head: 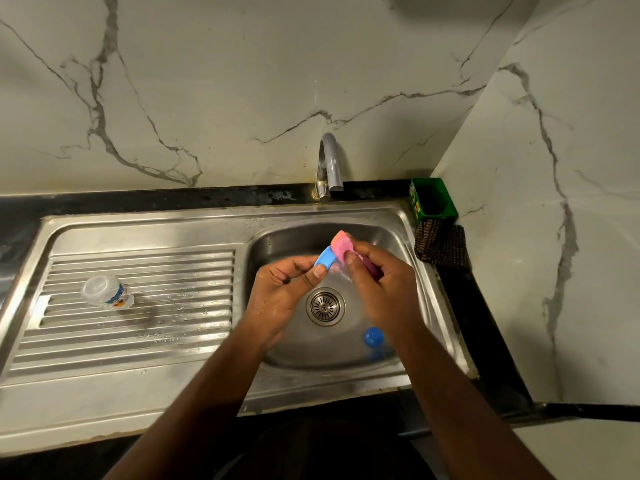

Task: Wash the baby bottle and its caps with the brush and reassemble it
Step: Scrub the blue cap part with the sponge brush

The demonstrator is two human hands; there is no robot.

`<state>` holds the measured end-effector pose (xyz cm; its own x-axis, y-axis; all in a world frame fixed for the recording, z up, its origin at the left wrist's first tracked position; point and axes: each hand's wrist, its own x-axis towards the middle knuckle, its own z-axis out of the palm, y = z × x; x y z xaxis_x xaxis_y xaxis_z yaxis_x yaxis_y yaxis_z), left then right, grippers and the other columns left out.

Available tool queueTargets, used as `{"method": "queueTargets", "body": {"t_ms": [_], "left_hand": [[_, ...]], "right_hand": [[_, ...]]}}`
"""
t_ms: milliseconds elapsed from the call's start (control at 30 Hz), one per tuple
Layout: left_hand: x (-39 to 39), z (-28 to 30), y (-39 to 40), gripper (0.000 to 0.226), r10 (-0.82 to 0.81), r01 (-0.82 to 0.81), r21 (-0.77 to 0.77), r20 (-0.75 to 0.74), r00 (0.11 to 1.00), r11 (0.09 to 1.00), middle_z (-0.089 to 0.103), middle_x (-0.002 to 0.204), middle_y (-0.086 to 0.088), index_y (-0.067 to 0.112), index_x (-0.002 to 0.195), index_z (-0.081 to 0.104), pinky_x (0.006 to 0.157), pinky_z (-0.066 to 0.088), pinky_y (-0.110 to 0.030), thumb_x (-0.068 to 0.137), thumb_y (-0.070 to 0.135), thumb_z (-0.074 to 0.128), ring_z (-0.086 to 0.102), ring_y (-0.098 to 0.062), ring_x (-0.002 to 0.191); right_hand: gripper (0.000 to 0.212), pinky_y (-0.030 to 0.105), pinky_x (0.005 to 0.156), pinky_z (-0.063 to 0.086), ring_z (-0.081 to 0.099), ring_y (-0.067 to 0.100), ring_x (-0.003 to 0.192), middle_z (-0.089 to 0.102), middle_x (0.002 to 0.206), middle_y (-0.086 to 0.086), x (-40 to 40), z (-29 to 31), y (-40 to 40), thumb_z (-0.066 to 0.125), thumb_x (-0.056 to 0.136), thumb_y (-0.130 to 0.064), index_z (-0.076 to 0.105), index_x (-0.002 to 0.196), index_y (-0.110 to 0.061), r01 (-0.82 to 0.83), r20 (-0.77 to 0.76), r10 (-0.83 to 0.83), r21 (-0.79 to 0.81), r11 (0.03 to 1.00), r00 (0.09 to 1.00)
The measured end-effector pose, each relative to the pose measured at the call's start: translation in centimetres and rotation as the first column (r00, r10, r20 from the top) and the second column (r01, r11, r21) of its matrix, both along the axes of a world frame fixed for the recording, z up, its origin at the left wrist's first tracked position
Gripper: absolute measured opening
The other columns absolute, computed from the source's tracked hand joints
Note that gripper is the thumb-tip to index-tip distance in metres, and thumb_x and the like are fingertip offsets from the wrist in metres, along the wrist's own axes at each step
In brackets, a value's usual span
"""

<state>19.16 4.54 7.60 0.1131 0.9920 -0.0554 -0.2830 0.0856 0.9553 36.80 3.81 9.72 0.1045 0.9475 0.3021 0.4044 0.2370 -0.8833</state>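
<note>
**Blue ring cap scrubbed over the sink bowl**

The blue ring cap (325, 260) is pinched in the left hand (280, 289), whose fingers curl round it above the drain (325, 306). The right hand (382, 285) grips a pink brush (341, 245), perhaps sponge-tipped, pressed against the cap. A second blue cap (373, 337) lies in the bowl. The clear bottle (107, 292) stands on the drainboard (138, 323), well apart.

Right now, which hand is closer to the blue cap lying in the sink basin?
Right. The right hand is just above the blue cap, with its wrist almost over it. The left hand is farther off, across the drain.
</note>
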Motion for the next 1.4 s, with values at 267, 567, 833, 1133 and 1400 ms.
{"method": "queueTargets", "body": {"t_ms": [267,567,833,1133,1400], "left_hand": [[-0.4,0.5,0.2,0.022,-0.018,0.018,0.025,0.026,0.999,1.0,0.077,0.111,-0.018,0.004,0.109,0.077,0.099,0.053,-0.035,0.089,0.01,0.07,0.071,-0.028,0.108],[-0.7,0.0,0.1,0.019,-0.015,0.014,0.028,0.035,0.999,1.0,0.077,0.109,-0.017,0.009,0.107,0.078,0.098,0.054,-0.033,0.091,0.007,0.068,0.071,-0.027,0.106],[0.0,0.6,-0.2,0.021,-0.078,0.075,0.076,0.038,0.996,0.994,0.078,0.108,-0.013,0.004,0.11,0.075,0.095,0.054,-0.029,0.093,0.008,0.064,0.072,-0.022,0.103],[0.5,-0.6,0.1,0.021,-0.02,0.034,-0.094,0.146,0.989,0.995,0.075,0.104,-0.018,-0.002,0.106,0.074,0.099,0.051,-0.035,0.089,0.01,0.071,0.068,-0.025,0.101],[-0.1,-0.6,0.1,0.015,-0.101,0.106,-0.066,0.065,0.993,0.992,0.073,0.095,-0.016,0.001,0.098,0.071,0.091,0.052,-0.029,0.091,0.015,0.068,0.065,-0.024,0.092]], "right_hand": [[0.027,0.036,0.083,0.058,0.07,0.011,0.098,0.075,0.11,-0.004,0.1,0.1,0.5,0.068,0.099,-0.01,0.075,0.125,-0.014,-0.047,0.146,0.022,0.172,0.984,0.989],[0.031,0.039,0.088,0.059,0.071,0.014,0.103,0.074,0.114,-0.004,-0.4,-0.1,0.8,0.07,0.098,-0.009,0.074,0.128,-0.017,-0.055,0.144,0.036,0.132,0.99,0.989],[0.03,0.026,0.087,0.059,0.071,0.001,0.104,0.076,0.111,-0.018,-0.1,-0.6,0.9,0.071,0.097,-0.012,0.071,0.119,-0.032,-0.137,-0.111,0.117,-0.194,0.971,0.987],[0.033,0.033,0.089,0.06,0.07,0.007,0.11,0.073,0.121,-0.019,-1.1,0.0,-0.7,0.07,0.098,-0.038,0.067,0.131,-0.043,0.017,-0.093,-0.034,-0.181,0.983,0.995],[0.031,0.035,0.09,0.059,0.069,0.001,0.105,0.075,0.116,-0.015,0.2,0.4,0.2,0.058,0.102,-0.042,0.072,0.129,-0.034,0.075,0.242,-0.057,-0.066,0.995,0.969]]}}
